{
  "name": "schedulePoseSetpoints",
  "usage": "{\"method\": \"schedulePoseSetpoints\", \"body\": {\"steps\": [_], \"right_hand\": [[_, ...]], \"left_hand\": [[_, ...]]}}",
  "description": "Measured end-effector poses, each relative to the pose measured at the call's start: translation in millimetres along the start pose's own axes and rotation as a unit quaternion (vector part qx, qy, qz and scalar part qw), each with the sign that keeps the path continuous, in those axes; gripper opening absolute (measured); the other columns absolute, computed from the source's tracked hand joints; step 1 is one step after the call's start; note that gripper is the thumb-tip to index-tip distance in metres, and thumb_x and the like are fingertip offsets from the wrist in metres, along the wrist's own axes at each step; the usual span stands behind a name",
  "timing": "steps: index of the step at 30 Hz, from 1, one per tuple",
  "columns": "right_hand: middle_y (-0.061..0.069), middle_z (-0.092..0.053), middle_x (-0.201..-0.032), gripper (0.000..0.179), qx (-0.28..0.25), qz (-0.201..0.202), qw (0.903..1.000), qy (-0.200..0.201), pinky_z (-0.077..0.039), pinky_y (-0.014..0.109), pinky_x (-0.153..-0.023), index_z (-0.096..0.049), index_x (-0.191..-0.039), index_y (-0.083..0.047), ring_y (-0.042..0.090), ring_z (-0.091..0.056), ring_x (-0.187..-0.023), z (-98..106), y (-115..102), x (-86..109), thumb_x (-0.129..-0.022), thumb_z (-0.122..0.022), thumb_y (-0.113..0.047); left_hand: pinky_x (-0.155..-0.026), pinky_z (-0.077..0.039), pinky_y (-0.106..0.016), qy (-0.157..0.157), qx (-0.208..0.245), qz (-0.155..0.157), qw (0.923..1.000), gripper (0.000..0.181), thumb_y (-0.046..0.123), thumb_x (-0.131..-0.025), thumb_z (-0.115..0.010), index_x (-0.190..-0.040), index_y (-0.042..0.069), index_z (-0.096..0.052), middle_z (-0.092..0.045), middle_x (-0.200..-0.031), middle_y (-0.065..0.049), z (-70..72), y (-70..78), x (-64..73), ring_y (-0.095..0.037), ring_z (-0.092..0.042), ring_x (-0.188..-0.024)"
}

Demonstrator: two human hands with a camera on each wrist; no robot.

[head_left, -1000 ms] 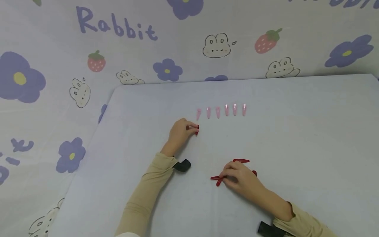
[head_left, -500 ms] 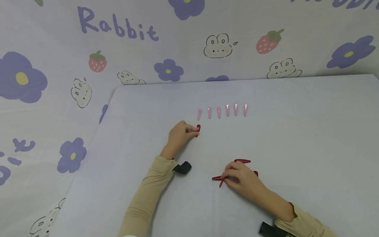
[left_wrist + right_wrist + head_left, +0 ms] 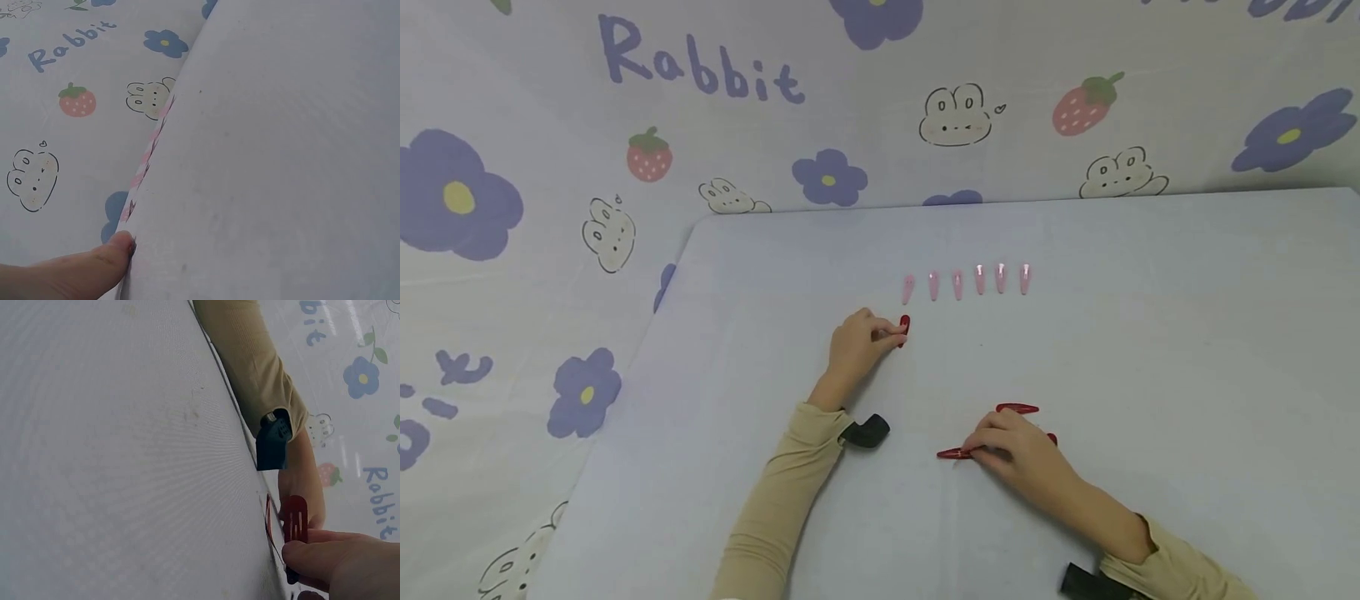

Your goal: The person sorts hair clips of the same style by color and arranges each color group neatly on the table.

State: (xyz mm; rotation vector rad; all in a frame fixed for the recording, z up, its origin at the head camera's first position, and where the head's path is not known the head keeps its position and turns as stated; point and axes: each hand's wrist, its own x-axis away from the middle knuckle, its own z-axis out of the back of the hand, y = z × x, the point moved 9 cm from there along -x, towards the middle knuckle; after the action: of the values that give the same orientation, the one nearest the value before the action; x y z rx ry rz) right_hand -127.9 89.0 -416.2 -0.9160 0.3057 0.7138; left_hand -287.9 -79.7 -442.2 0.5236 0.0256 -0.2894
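My left hand [image 3: 856,343] pinches a red snap hair clip [image 3: 905,322] lying just below the leftmost pink hair clip [image 3: 908,289]. In the left wrist view, my thumb hides most of that clip. My right hand [image 3: 1022,454] holds another red hair clip [image 3: 296,515] between thumb and finger, its slotted broad end showing in the right wrist view. Behind it, a further red clip [image 3: 269,515] lies on the tabletop. At my right fingertips in the head view, red clip [image 3: 949,454] points left. One red clip [image 3: 1018,408] lies beyond the knuckles; another [image 3: 1052,438] is partly hidden behind the hand.
Several pink hair clips [image 3: 980,279] stand in a row across the far part of the white table [image 3: 1150,375]. A printed cloth [image 3: 865,100] with flowers, strawberries and rabbits hangs behind. Dark wrist mounts [image 3: 866,431] stick out from both sleeves.
Beside my right fingertips, the tilted red clip that crossed the horizontal one has been picked up and turned. My left hand stays on its clip, the thumb and finger shifting slightly. The view drifts a little.
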Motion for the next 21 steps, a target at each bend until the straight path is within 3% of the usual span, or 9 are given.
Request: {"method": "schedulePoseSetpoints", "body": {"steps": [8, 15, 21], "right_hand": [[-0.009, -0.063, -0.074, 0.022, -0.013, -0.038, 0.9988, 0.028, -0.038, 0.014, -0.057, -0.068, -0.077, -0.014, 0.002, -0.052, -0.064, 8.7, 1.1, -1.0, -0.064, -0.075, 0.003], [-0.009, -0.063, -0.077, 0.018, -0.055, -0.104, 0.9930, 0.009, -0.040, 0.016, -0.058, -0.067, -0.080, -0.014, 0.003, -0.053, -0.065, 5.2, 8.7, -0.5, -0.071, -0.072, 0.001], [-0.007, -0.060, -0.066, 0.017, -0.099, -0.162, 0.9818, -0.004, -0.039, 0.019, -0.050, -0.065, -0.084, -0.011, 0.005, -0.048, -0.054, 3.1, 12.2, -2.1, -0.074, -0.070, 0.002]], "left_hand": [[-0.054, -0.030, -0.027, 0.016, 0.008, -0.015, 0.9997, 0.020, 0.033, -0.076, -0.070, -0.083, 0.015, -0.074, -0.042, -0.066, 0.002, 0.8, -0.5, 1.9, -0.014, -0.040, -0.060], [-0.054, -0.030, -0.028, 0.030, 0.016, -0.024, 0.9991, 0.020, 0.032, -0.075, -0.071, -0.083, 0.014, -0.074, -0.042, -0.065, 0.002, 1.6, 0.2, 3.1, -0.015, -0.039, -0.059], [-0.055, -0.030, -0.028, 0.038, 0.018, -0.028, 0.9987, 0.020, 0.032, -0.075, -0.071, -0.084, 0.015, -0.074, -0.043, -0.066, 0.002, 1.0, -0.9, 3.5, -0.015, -0.040, -0.060]]}}
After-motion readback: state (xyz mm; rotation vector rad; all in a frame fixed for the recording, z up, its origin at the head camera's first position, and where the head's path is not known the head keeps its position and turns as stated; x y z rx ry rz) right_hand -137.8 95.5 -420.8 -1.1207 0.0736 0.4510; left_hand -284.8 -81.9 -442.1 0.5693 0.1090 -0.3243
